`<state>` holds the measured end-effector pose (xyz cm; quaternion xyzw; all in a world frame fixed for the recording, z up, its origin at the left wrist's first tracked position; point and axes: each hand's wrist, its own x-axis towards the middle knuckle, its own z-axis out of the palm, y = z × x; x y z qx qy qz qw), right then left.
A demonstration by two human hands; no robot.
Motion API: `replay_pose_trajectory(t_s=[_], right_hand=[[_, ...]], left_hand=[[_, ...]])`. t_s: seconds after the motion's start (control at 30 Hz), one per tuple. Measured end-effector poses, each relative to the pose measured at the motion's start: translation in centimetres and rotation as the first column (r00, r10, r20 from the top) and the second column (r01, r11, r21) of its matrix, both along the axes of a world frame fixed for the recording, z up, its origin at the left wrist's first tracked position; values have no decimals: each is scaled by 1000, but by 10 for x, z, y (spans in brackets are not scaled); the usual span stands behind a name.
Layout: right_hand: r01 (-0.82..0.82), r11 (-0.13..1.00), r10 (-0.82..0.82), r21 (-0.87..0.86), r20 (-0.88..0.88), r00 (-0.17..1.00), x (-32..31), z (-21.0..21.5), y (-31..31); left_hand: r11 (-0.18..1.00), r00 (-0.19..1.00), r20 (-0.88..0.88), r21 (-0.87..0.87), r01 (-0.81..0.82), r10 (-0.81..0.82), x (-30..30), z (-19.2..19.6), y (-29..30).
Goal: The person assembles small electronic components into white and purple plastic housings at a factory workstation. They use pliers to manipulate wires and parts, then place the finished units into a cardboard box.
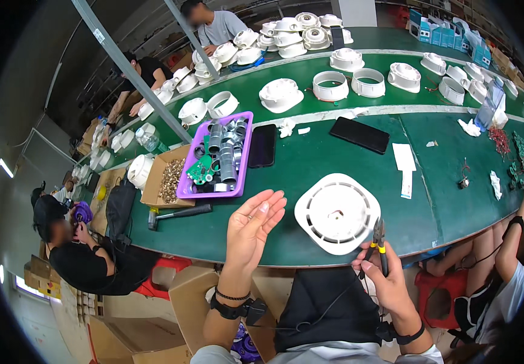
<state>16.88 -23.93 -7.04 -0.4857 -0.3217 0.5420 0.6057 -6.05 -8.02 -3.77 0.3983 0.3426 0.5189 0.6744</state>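
A white plastic housing, squarish with rounded corners and a ring of slots, lies on the green table in front of me. At its right edge my right hand is closed round a pair of pliers with black and yellow handles. The pliers' jaws point up beside the housing. My left hand is raised to the left of the housing, palm turned up, fingers stretched out and the thumb lying over them. Nothing shows in it.
Left of the housing are a purple basket of metal rings and green boards, a carton of small brass-coloured parts and a hammer. Two black phones lie beyond. White housings line the conveyor. Co-workers sit on both sides.
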Motion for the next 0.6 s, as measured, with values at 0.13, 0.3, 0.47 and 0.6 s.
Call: replay_pose_trajectory(t_s=[0.13, 0.3, 0.47, 0.6], right_hand=[[-12, 1000, 12, -11, 0, 1000, 1, -3, -2], [-31, 999, 31, 15, 22, 999, 5, -5, -4], [1, 1000, -1, -4, 18, 1000, 10, -5, -10], [62, 997, -63, -38, -40, 997, 14, -2, -18]], left_hand=[[995, 982, -184, 94, -21, 39, 0, -4, 15], [934, 898, -410, 358, -2, 159, 14, 3, 34], [773, 702, -652, 590, 231, 288, 16, 4, 20], [521, 680, -570, 795, 312, 462, 26, 17, -10]])
